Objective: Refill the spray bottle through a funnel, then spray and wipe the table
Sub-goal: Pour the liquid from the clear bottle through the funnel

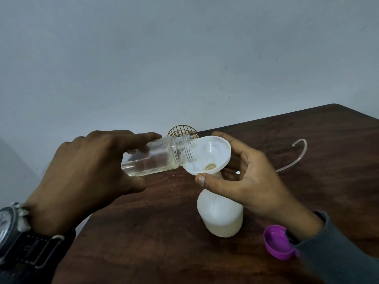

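Note:
A white spray bottle (220, 214) without its spray head stands on the dark wooden table (153, 232). A white funnel (209, 154) sits in its neck. My right hand (250, 181) holds the funnel, thumb on the near rim and fingers curled behind it. My left hand (82, 177) grips a clear jar (155, 158) tipped on its side, its threaded mouth over the funnel's rim. Clear liquid lies along the jar's lower side and runs into the funnel.
A purple cap (279, 244) lies upside down by my right wrist. A clear curved tube (295, 154) lies behind my right hand. A yellow wire mesh object (182, 131) stands at the table's far edge against the grey wall. Small droplets dot the table under the jar.

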{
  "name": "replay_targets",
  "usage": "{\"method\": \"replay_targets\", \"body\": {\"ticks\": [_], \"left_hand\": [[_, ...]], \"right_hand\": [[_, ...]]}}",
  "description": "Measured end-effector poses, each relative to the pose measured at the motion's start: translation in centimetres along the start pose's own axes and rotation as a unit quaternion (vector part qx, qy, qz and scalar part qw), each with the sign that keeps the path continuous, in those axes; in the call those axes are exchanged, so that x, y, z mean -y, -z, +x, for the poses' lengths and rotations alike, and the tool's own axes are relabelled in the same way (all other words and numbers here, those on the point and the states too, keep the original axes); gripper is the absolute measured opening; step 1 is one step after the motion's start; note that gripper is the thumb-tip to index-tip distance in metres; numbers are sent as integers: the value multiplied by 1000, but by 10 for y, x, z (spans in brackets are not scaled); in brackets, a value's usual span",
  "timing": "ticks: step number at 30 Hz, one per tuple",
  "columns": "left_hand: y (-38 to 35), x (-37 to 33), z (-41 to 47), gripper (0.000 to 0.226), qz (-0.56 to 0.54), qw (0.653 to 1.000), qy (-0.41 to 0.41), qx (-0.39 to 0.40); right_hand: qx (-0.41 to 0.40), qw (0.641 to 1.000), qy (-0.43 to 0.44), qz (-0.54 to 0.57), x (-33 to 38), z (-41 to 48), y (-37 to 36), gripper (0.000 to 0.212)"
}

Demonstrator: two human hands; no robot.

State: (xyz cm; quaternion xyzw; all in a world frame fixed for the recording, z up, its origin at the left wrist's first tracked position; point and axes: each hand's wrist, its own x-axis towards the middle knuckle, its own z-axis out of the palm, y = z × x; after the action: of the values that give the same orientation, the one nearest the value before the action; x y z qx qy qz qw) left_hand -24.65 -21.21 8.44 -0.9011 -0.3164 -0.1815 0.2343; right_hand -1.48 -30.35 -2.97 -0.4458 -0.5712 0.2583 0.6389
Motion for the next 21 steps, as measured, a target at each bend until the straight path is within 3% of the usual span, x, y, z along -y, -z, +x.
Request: {"method": "replay_targets", "body": {"ticks": [21], "left_hand": [[0, 0, -2, 91, 5, 1000, 9, -12]], "right_hand": [[3, 1000, 8, 4, -1, 1, -1, 58]]}}
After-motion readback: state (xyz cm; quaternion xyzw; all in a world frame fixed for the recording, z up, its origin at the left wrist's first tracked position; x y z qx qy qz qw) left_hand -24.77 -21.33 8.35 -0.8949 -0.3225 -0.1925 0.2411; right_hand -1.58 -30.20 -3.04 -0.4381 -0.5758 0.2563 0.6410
